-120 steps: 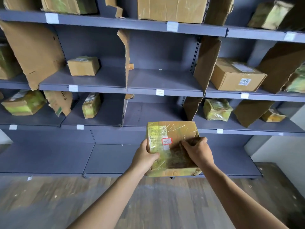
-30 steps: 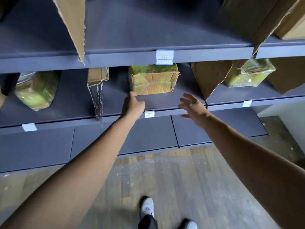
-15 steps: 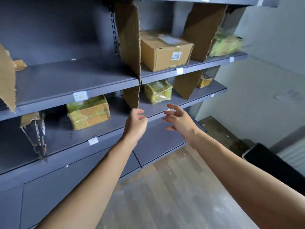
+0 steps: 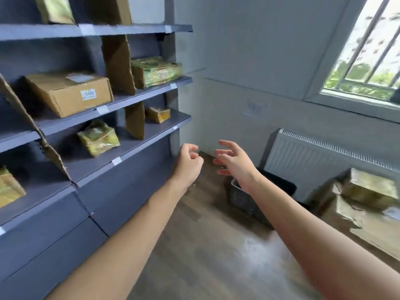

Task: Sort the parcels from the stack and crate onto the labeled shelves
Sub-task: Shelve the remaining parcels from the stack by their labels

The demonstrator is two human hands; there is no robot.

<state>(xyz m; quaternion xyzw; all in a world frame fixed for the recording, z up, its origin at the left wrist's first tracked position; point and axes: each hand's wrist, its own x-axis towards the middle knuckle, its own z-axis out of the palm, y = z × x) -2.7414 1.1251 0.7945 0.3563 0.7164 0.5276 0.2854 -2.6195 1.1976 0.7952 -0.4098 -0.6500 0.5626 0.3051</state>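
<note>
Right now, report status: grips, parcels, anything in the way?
Left grip, right grip open, empty. Stack and crate ahead, right, on floor. No obstacle seen between.

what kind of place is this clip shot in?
Probably a small parcel sorting room, not a big warehouse: grey shelving with paper labels on its edges and cardboard dividers, wrapped parcels in the bays, and a stack of parcels on the floor near a radiator.

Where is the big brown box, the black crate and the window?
big brown box (image 4: 71, 101): head view, its front face.
black crate (image 4: 240, 198): head view, its near wall.
window (image 4: 363, 61): head view, its barred pane.
</note>
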